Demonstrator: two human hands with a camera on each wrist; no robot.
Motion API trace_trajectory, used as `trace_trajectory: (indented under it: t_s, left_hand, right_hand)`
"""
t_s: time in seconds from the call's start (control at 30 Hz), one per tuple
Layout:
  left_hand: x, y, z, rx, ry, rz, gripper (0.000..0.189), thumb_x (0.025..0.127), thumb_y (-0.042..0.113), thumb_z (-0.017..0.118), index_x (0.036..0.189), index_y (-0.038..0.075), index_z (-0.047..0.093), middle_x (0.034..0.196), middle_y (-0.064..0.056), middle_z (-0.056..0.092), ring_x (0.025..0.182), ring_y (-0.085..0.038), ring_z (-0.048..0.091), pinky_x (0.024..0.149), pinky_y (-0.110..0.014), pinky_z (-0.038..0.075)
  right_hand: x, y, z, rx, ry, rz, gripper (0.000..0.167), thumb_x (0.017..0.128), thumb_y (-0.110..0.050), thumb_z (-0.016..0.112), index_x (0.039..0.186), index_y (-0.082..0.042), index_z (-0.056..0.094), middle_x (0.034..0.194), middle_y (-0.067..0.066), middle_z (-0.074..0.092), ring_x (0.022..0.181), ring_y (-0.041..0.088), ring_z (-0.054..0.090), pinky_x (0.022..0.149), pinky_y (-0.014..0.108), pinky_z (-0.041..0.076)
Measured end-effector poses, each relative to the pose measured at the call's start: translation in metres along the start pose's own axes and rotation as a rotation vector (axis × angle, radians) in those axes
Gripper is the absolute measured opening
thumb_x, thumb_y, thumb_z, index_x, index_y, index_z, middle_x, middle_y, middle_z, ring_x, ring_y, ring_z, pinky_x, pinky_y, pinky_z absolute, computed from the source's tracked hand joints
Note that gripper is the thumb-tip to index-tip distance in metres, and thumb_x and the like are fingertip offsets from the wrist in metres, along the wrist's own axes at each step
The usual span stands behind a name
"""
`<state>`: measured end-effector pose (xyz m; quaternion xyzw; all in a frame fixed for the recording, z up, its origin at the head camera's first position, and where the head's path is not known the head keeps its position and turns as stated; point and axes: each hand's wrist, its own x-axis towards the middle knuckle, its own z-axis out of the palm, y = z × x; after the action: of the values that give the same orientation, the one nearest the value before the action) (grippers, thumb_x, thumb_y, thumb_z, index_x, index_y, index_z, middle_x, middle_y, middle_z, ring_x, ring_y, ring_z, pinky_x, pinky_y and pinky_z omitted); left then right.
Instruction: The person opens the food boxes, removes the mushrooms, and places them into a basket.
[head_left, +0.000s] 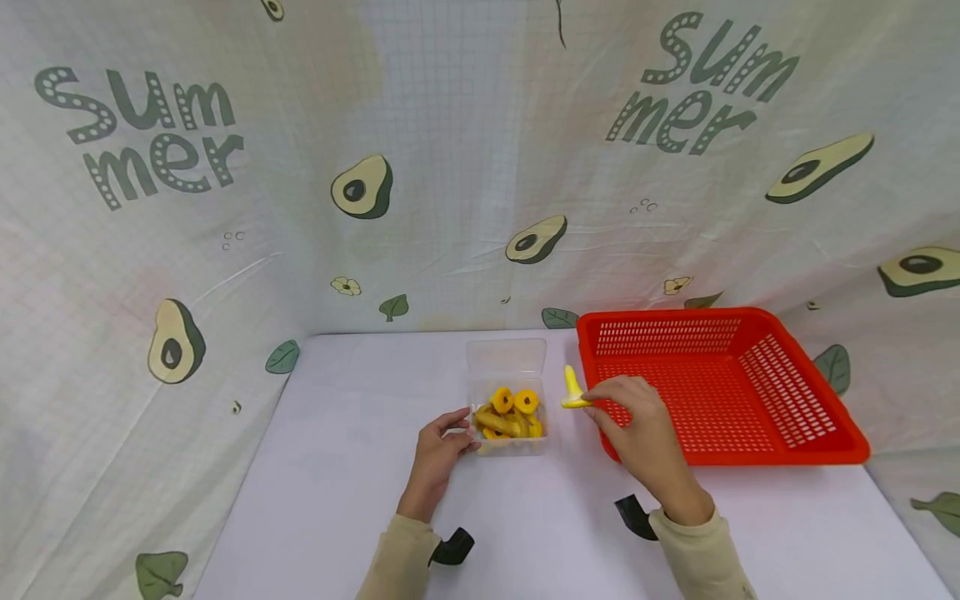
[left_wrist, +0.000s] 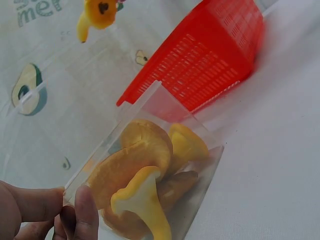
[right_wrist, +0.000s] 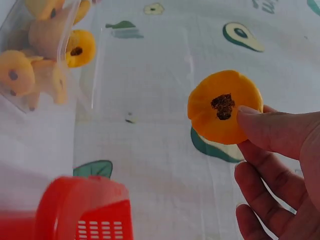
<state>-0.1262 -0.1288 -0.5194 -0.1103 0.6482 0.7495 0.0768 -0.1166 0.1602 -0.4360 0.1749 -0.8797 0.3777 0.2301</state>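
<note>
A yellow mushroom (head_left: 573, 388), its cap orange with a dark brown centre in the right wrist view, is pinched between thumb and fingers of my right hand (head_left: 637, 429). It is held up beside the red basket's left end, stem pointing up and away. My left hand (head_left: 441, 454) grips the left side of a clear plastic box (head_left: 510, 447), fingertips at its rim. Inside lie several yellow mushrooms (head_left: 526, 402) and tan-brown curved pieces (left_wrist: 132, 160). The box's clear lid (head_left: 506, 356) stands open at the back.
A red perforated basket (head_left: 720, 400) sits on the right of the white table (head_left: 337, 467). A printed avocado cloth (head_left: 450, 125) hangs behind the table and along its sides. Dark straps (head_left: 452, 547) show at both wrists.
</note>
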Motion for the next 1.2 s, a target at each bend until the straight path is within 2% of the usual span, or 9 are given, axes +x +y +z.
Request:
trace_trajectory:
  t_s: [0.2,0.33,0.67,0.87,0.97,1.2]
  left_hand:
    - [0.001,-0.001,-0.001,-0.005,-0.006,-0.001,0.046,0.099,-0.01,0.064,0.143,-0.016,0.054,0.113,-0.014,0.056,0.084,-0.013,0.064,0.078,-0.024,0.064]
    - [0.001,-0.002,-0.001,-0.005,-0.007,-0.001,0.045,0.099,-0.01,0.063,0.143,-0.016,0.054,0.112,-0.014,0.056,0.084,-0.012,0.064,0.078,-0.024,0.064]
    - [0.001,-0.002,-0.001,-0.002,-0.004,0.0,0.045,0.099,-0.011,0.063,0.143,-0.015,0.055,0.113,-0.014,0.056,0.084,-0.013,0.064,0.079,-0.025,0.065]
    - [0.0,-0.002,-0.001,-0.007,-0.006,0.0,0.045,0.099,-0.011,0.063,0.143,-0.015,0.055,0.113,-0.015,0.056,0.083,-0.013,0.063,0.079,-0.025,0.065]
    - [0.0,-0.001,-0.001,-0.006,-0.007,0.002,0.044,0.099,-0.011,0.062,0.142,-0.014,0.056,0.113,-0.016,0.056,0.083,-0.013,0.064,0.079,-0.025,0.065]
    - [0.001,-0.001,-0.001,-0.003,-0.002,0.003,0.044,0.099,-0.011,0.062,0.143,-0.015,0.056,0.114,-0.016,0.056,0.084,-0.014,0.064,0.079,-0.025,0.065]
  right_hand:
    - [-0.005,0.019,-0.022,-0.044,0.064,-0.004,0.037,0.071,0.015,0.09,0.099,-0.006,0.08,0.101,0.006,0.076,0.098,0.022,0.06,0.085,0.024,0.045]
    - [-0.008,0.031,-0.036,-0.084,0.079,0.026,0.035,0.073,0.014,0.088,0.101,-0.004,0.08,0.101,0.008,0.076,0.095,0.023,0.058,0.083,0.022,0.043]
    - [-0.012,0.058,-0.056,-0.199,0.04,0.126,0.029,0.079,0.01,0.086,0.105,-0.001,0.079,0.106,0.021,0.074,0.095,0.038,0.059,0.079,0.044,0.041]
    - [-0.014,0.063,-0.056,-0.213,-0.022,0.184,0.03,0.081,0.009,0.085,0.109,0.0,0.078,0.112,0.024,0.073,0.101,0.043,0.058,0.083,0.06,0.048]
    - [-0.014,0.059,-0.051,-0.192,-0.051,0.18,0.029,0.082,0.01,0.084,0.109,0.0,0.078,0.11,0.022,0.074,0.102,0.042,0.06,0.085,0.06,0.05]
    - [-0.011,0.036,-0.026,-0.145,-0.088,0.058,0.028,0.079,0.008,0.087,0.104,-0.003,0.08,0.104,0.012,0.077,0.098,0.035,0.065,0.082,0.052,0.055]
